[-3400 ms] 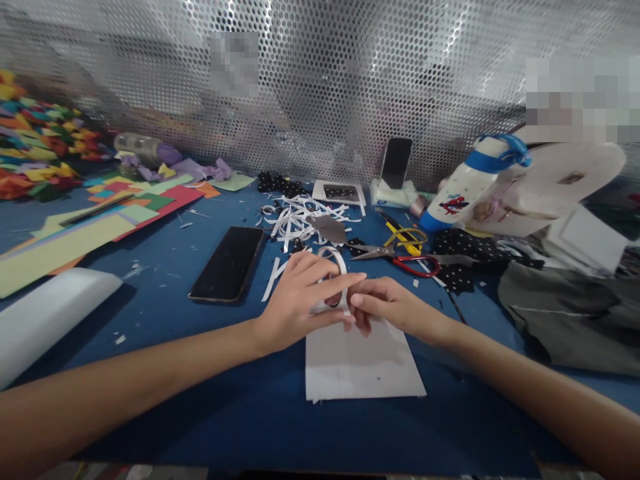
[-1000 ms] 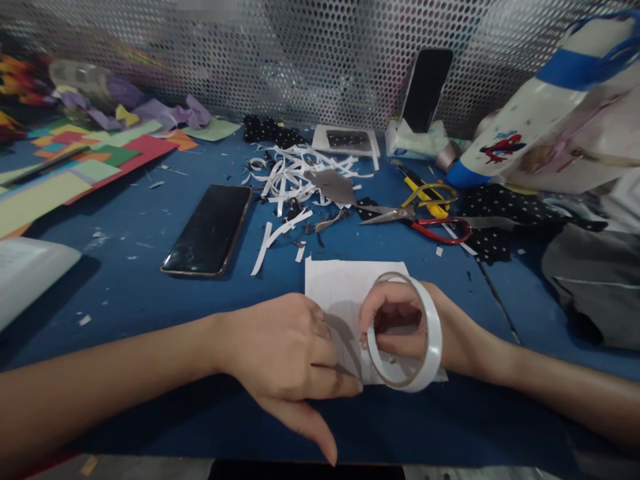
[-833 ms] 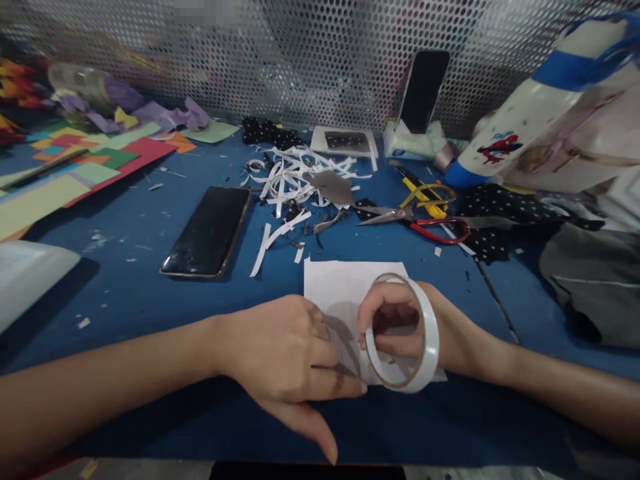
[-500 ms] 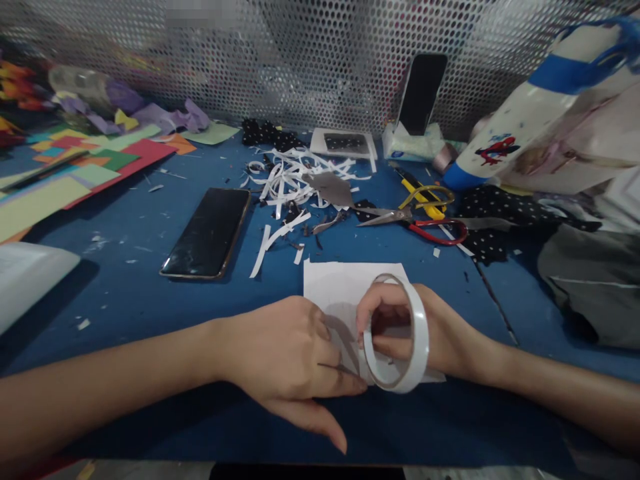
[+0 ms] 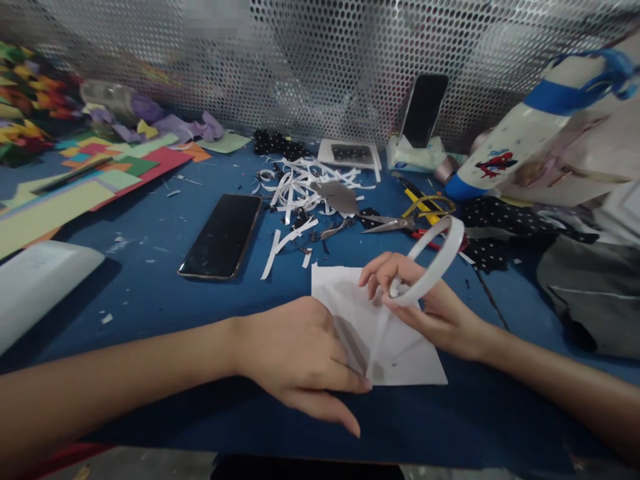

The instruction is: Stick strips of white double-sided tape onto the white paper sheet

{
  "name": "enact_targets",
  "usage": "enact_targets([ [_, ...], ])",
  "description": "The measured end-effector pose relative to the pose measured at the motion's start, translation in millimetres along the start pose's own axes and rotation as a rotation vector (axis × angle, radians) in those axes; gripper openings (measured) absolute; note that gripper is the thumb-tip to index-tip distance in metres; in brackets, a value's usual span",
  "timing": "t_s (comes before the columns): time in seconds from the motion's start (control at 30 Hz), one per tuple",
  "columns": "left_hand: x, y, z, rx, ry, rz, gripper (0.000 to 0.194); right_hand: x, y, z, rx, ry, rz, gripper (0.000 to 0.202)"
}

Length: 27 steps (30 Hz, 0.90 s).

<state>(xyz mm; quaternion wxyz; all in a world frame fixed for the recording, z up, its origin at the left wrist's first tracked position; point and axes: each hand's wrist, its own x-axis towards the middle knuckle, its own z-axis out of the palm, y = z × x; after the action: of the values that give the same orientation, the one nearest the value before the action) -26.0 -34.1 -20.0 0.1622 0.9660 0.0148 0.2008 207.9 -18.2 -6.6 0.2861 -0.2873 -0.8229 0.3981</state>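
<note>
A white sheet of paper point(image 5: 417, 363) lies on the blue table in front of me. My left hand point(image 5: 303, 353) rests over its left side, thumb held apart, with a fingertip pressing the end of a tape strip point(image 5: 379, 340) near the paper's lower edge. From there the strip rises to a roll of white tape point(image 5: 447, 257), tilted above the sheet. My right hand point(image 5: 440, 317) pinches the roll at its lower rim between thumb and fingers.
A dark phone point(image 5: 223, 237) lies left of the paper. Beyond are curled white strips point(image 5: 295, 190), scissors point(image 5: 390, 223) and a yellow cutter point(image 5: 417, 197). A bottle point(image 5: 520, 127) leans at right; coloured paper sheets point(image 5: 60, 213) are stacked at left. Another phone point(image 5: 425, 110) stands at the back.
My right hand has raised and tilted the tape roll up and to the right, drawing out a strip. My left fingertip stays at the paper's lower edge. The view has shifted slightly.
</note>
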Motion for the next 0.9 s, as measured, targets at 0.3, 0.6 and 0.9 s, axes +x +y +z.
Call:
enact_targets([
  [0.3, -1, -1, -0.6, -0.001, -0.024, 0.001, 0.035, 5, -2, -16, 0.105, -0.157, 0.202, 0.025],
  [0.6, 0, -1, -0.5, -0.027, -0.010, 0.014, 0.033, 14, -1, -13, -0.104, 0.019, 0.037, 0.020],
  [0.9, 1, 0, 0.7, -0.060, -0.016, -0.015, 0.034, 25, 13, 2, -0.323, 0.005, 0.005, 0.023],
])
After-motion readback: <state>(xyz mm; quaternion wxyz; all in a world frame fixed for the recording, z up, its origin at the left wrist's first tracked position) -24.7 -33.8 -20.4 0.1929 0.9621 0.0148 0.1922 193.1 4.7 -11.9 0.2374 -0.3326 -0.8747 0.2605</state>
